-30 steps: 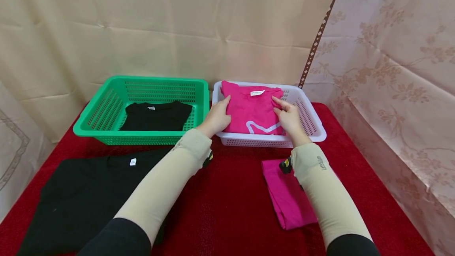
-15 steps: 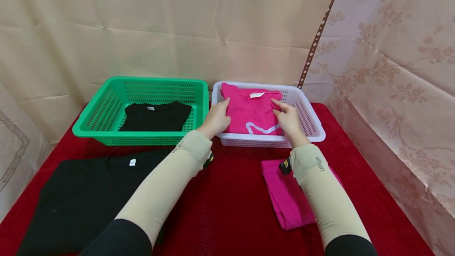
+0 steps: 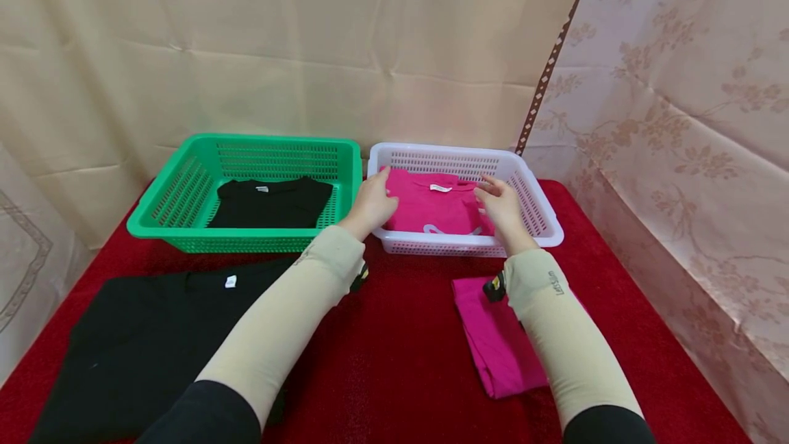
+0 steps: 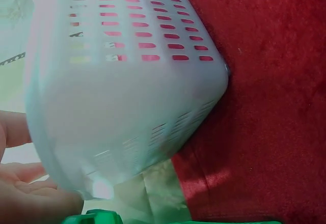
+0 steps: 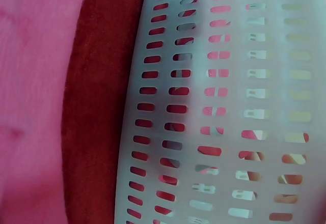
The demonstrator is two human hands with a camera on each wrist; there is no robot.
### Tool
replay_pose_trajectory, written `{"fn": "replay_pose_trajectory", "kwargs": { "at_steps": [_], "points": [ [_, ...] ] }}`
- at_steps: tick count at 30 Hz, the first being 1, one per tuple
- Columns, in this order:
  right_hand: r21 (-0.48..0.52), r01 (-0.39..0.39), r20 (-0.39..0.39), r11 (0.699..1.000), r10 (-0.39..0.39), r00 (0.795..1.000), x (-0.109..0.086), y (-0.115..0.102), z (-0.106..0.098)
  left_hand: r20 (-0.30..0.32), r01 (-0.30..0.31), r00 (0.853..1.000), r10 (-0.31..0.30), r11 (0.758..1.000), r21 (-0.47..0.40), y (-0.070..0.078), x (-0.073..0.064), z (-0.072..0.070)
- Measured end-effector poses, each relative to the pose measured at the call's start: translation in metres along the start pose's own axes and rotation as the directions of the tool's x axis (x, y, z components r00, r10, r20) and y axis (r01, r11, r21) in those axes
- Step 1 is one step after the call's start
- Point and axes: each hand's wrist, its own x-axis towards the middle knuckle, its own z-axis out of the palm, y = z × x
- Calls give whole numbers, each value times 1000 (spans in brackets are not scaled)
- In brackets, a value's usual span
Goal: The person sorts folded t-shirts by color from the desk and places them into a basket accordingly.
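Observation:
A folded pink T-shirt (image 3: 434, 207) with a white neck label and pale print lies in the white perforated basket (image 3: 545, 221). At the basket's left rim is my left hand (image 3: 372, 205), fingers extended beside the shirt's left edge. My right hand (image 3: 502, 210) hovers over the right part of the basket, near the shirt's right side, its fingers loosely bent with nothing visible between them. In the left wrist view, fingers (image 4: 30, 188) of the left hand show by the basket's rim. The right wrist view shows mostly the basket's slotted wall; the hand is hidden there.
A green basket (image 3: 246, 240) holding a folded black T-shirt (image 3: 271, 204) stands to the left. In front of it a larger black garment (image 3: 142, 341) lies on the red cloth (image 3: 382, 355). Folded pink fabric (image 3: 499, 341) lies under the right forearm. Curtains hang behind and at the right.
The pink T-shirt has sunk from between both hands down into the white basket. The fingers have loosened from its edges, while the arms stay nearly in place.

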Motion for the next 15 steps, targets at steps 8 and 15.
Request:
{"fn": "replay_pose_trajectory", "kwargs": {
  "at_steps": [8,15],
  "points": [
    [65,22,-44,998,-19,999,-9,-6,-9,17,45,999,-43,984,-173,6,-7,-5],
    [205,22,12,979,-25,1000,-23,-15,-19,34,30,999,-20,949,-313,11,-19,-5]
  ]
}}
